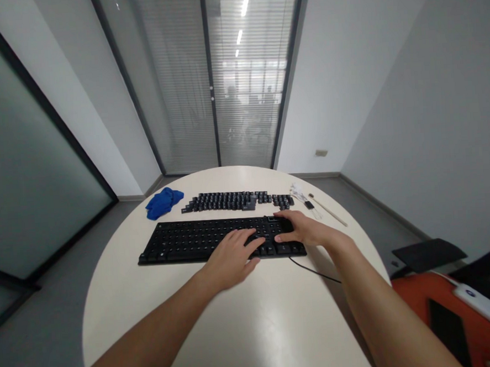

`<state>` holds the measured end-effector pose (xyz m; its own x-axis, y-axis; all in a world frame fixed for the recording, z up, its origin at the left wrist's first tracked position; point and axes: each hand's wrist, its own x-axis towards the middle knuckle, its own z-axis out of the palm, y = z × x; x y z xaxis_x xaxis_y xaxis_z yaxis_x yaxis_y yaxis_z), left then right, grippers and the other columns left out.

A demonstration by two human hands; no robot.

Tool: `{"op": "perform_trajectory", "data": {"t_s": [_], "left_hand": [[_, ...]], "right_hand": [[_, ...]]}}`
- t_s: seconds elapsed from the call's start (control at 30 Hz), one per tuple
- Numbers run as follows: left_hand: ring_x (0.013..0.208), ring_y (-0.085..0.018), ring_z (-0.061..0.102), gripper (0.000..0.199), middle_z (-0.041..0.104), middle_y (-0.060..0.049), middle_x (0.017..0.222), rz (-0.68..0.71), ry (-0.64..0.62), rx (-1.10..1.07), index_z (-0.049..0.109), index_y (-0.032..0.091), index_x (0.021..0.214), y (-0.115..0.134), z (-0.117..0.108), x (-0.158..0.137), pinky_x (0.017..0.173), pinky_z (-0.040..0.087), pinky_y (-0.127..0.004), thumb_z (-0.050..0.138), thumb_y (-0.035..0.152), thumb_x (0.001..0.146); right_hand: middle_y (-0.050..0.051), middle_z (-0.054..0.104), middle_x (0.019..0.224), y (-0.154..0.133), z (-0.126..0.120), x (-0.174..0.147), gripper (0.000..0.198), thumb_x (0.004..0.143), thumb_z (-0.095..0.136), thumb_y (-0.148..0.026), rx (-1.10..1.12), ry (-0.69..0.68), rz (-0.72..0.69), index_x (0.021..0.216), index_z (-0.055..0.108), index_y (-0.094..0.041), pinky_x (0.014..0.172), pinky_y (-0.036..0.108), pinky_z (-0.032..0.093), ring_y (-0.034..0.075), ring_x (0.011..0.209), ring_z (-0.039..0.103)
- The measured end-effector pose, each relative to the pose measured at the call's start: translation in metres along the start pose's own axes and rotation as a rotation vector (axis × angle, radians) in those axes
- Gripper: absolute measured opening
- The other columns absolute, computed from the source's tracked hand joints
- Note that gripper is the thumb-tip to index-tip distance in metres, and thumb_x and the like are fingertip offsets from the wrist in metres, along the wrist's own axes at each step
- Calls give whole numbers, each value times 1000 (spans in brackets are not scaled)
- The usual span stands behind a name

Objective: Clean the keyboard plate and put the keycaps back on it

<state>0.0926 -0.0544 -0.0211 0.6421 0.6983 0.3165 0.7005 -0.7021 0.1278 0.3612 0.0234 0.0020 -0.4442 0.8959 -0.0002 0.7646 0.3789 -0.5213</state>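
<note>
A black keyboard (190, 242) lies flat on the round table, its cable trailing to the right. My left hand (233, 256) rests over its right-of-centre part, fingers spread, the fingertips at the keys. At the keyboard's right end is my right hand (300, 228), with thumb and forefinger apart over the number pad area; its other fingers are partly hidden. Nothing shows held in either hand. Behind the keyboard, loose black keycaps (223, 200) lie in rows, with a smaller group (282, 200) to the right.
A crumpled blue cloth (163, 202) sits at the table's (236, 175) back left. Toward the back right are a thin stick-like brush (328, 210), a wire tool with a black handle (309, 205) and a clear crumpled item (297, 191). An orange chair (418, 295) stands at right.
</note>
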Motion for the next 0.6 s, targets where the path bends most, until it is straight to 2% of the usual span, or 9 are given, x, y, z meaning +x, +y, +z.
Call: {"op": "perform_trajectory", "data": {"t_s": [0.4, 0.6], "left_hand": [[137, -29, 45, 47, 48, -12, 150, 1, 2, -2, 50, 23, 142, -1, 1, 0, 116, 35, -50, 57, 32, 96], [137, -28, 45, 47, 48, -12, 149, -4, -10, -7, 50, 24, 142, 0, -1, 0, 116, 34, -50, 57, 32, 96]], "right_hand": [[17, 59, 137, 3, -1, 1, 80, 75, 75, -58, -55, -25, -44, 143, 54, -21, 109, 51, 42, 37, 127, 52], [19, 57, 137, 7, 0, 5, 86, 72, 77, -60, -97, -43, -51, 143, 53, -18, 109, 52, 40, 40, 127, 51]]}}
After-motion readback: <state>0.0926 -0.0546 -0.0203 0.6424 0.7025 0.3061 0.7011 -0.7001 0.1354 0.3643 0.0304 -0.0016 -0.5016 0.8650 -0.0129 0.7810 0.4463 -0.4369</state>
